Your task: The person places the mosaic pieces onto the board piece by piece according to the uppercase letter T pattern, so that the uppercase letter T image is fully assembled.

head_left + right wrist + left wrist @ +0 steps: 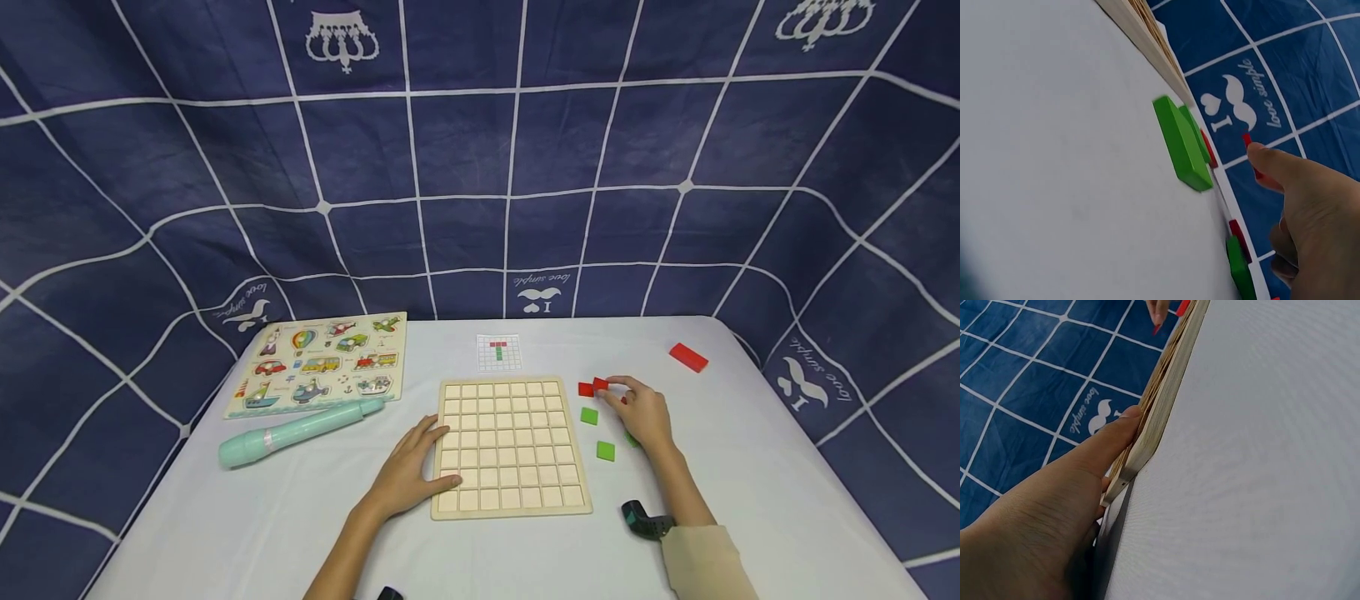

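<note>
A square wooden grid board (pixel 512 516) lies flat on the table. My left hand (pixel 408 471) rests at its left edge, the fingers spread and the thumb lying over the frame; the left wrist view shows this thumb (pixel 1113 437) along the rim. To the right of the board, my right hand (pixel 643 414) pinches a small red square tile (pixel 601 383) between thumb and forefinger. In the right wrist view, the pinched red tile (pixel 1247 140) is raised off the table. Nearby lie another red tile (pixel 585 390) and green tiles (pixel 605 451); some tiles are partly hidden under the hand.
Behind the board is a printed pattern card (pixel 487 354) with a red and green T. A picture puzzle board (pixel 288 337) and a mint-green tube-shaped object (pixel 307 428) lie at the left. A red block (pixel 688 357) sits at the back right. Dark blue cloth (pixel 465 233) hangs behind the table.
</note>
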### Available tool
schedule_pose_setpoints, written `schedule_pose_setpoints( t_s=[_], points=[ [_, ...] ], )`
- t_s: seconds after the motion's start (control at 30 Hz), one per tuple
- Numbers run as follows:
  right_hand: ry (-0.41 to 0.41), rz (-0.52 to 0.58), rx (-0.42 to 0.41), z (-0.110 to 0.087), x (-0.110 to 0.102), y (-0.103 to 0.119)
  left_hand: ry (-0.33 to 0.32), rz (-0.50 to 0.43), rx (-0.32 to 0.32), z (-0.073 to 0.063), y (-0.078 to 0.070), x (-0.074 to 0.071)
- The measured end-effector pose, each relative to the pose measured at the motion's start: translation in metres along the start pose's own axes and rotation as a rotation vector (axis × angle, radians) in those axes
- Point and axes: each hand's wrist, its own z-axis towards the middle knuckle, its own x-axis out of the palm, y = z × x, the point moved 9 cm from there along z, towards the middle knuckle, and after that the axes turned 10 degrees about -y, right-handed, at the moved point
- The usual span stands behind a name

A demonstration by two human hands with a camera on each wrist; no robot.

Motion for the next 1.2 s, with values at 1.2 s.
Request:
schedule_pose_setpoints(
  t_s=[1.2],
  points=[
    [0.190, 0.129, -0.175, -0.029, 0.080, 0.099, -0.018, -0.006, 0.012, -0.001, -0.001, -0.001]
  ],
)
